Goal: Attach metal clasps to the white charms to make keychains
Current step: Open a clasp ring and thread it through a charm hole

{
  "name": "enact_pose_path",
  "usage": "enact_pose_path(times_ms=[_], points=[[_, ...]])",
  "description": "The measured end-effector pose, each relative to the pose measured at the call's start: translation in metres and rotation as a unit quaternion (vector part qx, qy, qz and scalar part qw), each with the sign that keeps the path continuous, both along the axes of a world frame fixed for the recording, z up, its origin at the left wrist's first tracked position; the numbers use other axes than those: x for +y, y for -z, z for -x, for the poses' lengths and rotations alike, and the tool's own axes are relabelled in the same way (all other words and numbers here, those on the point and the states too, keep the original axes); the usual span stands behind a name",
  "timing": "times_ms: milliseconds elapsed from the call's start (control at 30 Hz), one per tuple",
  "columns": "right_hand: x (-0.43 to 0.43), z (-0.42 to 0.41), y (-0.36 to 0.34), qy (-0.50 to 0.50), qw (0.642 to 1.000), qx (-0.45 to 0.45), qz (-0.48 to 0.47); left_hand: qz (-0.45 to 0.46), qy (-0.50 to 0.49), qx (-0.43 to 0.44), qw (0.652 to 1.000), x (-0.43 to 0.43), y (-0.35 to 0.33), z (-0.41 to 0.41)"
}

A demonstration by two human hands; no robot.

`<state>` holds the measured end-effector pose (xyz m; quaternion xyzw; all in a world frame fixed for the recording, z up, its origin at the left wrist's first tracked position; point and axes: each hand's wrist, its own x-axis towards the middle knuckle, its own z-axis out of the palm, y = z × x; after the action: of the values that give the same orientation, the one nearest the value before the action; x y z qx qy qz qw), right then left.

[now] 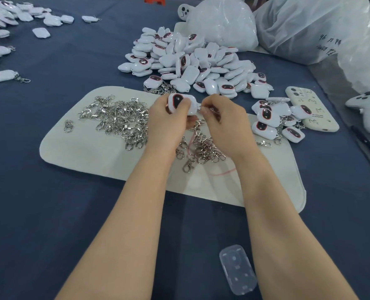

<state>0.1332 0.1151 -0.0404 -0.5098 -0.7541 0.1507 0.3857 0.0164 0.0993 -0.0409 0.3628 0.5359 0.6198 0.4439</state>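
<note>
My left hand [166, 118] grips a white charm [179, 102] with a dark oval face, held above the white mat [88, 152]. My right hand [223, 120] pinches a small metal clasp [202, 109] against the charm's right end. Loose metal clasps lie in a pile [119, 120] on the mat's left part, and a second cluster of clasps [201, 148] lies under my hands. A big heap of white charms [192, 61] sits behind the mat. Charms with clasps attached [273, 120] lie at the mat's right edge.
The table has a dark blue cloth [49, 213]. A phone in a cream case [312, 109] lies at the right. Clear plastic bags [305, 27] stand at the back right. A clear plastic case [237, 269] lies near the front. More charms [4, 16] lie at the far left.
</note>
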Motion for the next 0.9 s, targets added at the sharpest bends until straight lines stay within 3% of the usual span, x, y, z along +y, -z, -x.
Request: enact_pose_path(times_ms=[67,100,267,333,500,600,667,733,833,900], points=[[0.002,-0.003,0.001,0.001,1.0,-0.011,0.018,-0.032,0.003,0.113,0.993,-0.002,0.0,-0.001],[0.002,-0.003,0.002,0.007,1.0,-0.001,0.028,-0.038,0.01,0.13,0.991,-0.003,0.0,-0.002],[0.006,-0.001,0.005,0.081,0.982,0.147,0.087,0.015,0.027,0.001,1.0,0.0,0.002,-0.004],[0.006,0.0,0.003,0.107,0.977,0.166,0.085,0.033,0.029,-0.022,0.999,0.001,0.002,-0.004],[0.0,-0.001,-0.009,-0.023,0.974,0.155,0.161,0.01,0.034,-0.011,0.999,-0.002,-0.001,-0.009],[-0.003,-0.006,-0.014,-0.063,0.967,0.14,0.203,0.01,0.034,0.046,0.998,-0.003,-0.001,-0.012],[0.002,-0.011,-0.016,-0.013,0.968,0.164,0.19,0.006,0.036,0.062,0.997,-0.003,0.002,-0.014],[0.008,-0.019,-0.014,0.108,0.96,0.209,0.15,0.007,0.024,0.036,0.999,-0.005,0.004,-0.02],[0.01,-0.04,-0.008,0.303,0.912,0.272,0.05,0.026,0.033,0.021,0.999,-0.005,0.003,-0.04],[0.01,-0.058,-0.004,0.368,0.889,0.27,0.033,0.032,0.063,0.023,0.997,-0.004,0.001,-0.058]])
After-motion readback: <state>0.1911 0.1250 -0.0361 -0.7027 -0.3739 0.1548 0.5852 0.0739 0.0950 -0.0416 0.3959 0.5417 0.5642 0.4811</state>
